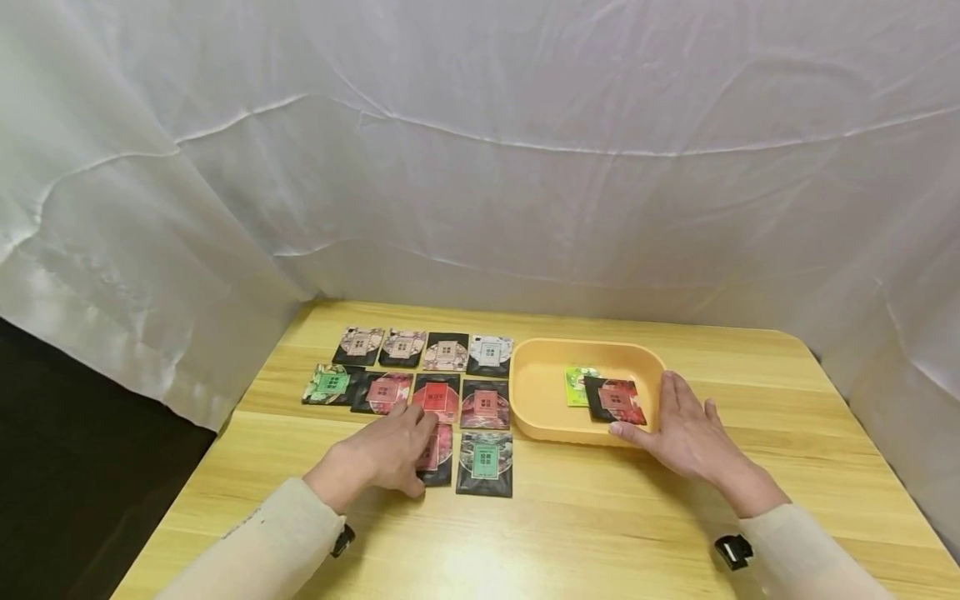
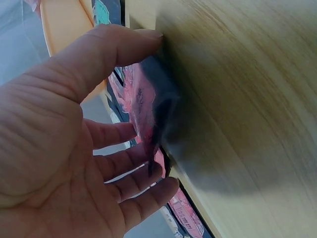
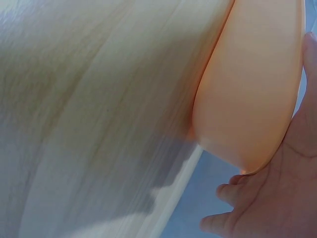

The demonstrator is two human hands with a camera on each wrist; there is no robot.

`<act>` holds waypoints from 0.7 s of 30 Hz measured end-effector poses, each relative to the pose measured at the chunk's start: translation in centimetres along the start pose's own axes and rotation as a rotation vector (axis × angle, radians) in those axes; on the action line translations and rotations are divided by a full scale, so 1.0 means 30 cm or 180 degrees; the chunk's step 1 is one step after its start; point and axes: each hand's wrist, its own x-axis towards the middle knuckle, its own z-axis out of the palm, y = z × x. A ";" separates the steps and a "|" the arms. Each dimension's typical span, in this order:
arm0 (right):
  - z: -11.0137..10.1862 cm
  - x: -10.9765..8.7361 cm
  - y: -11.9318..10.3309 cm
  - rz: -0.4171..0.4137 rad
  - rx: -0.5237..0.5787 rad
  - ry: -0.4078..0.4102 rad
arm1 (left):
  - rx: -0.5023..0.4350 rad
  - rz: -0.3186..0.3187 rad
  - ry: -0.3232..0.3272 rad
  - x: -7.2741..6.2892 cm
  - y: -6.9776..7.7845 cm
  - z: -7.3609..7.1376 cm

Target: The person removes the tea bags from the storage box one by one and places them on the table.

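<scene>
My left hand (image 1: pixel 390 450) is over the lower left of a group of tea bag sachets. It grips a pink-and-black tea bag sachet (image 2: pixel 143 99) by its edges, thumb on one side and fingertips on the other. The sachet looks bent in the left wrist view. A green-and-black sachet (image 1: pixel 484 465) lies just right of it. My right hand (image 1: pixel 693 433) rests against the right end of a yellow-orange tray (image 1: pixel 540 400), fingers fairly straight along the outside and thumb at the front rim. Inside the tray, a red-and-black sachet (image 1: pixel 617 402) overlaps a bright green sachet (image 1: pixel 576 388).
Sachets lie in rows left of the tray: pale floral ones (image 1: pixel 447 352) at the back, then a red one (image 1: pixel 437 396), a dark red one (image 1: pixel 485 405) and a green one (image 1: pixel 330 384). A pale curtain (image 1: pixel 525 208) hangs behind the wooden table (image 1: pixel 585 525).
</scene>
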 end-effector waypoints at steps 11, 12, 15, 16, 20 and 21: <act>-0.003 -0.005 0.009 0.0031 -0.0035 0.0012 | 0.0139 0.0282 0.0542 0.081 0.061 -0.110; -0.003 -0.005 0.009 0.0033 -0.0031 0.0014 | 0.0156 0.0332 0.0628 0.104 0.085 -0.134; -0.004 -0.005 0.011 0.0036 -0.0011 0.0002 | 0.0162 0.0435 0.0764 0.182 0.179 -0.197; -0.005 -0.005 0.009 0.0040 -0.0004 -0.0011 | 0.0158 0.0463 0.0759 0.212 0.214 -0.215; -0.005 -0.005 0.001 0.0041 0.0003 -0.0019 | 0.0264 0.0631 0.0683 0.336 0.344 -0.250; -0.005 -0.005 -0.001 0.0041 0.0002 -0.0023 | 0.0295 0.0651 0.0647 0.366 0.371 -0.252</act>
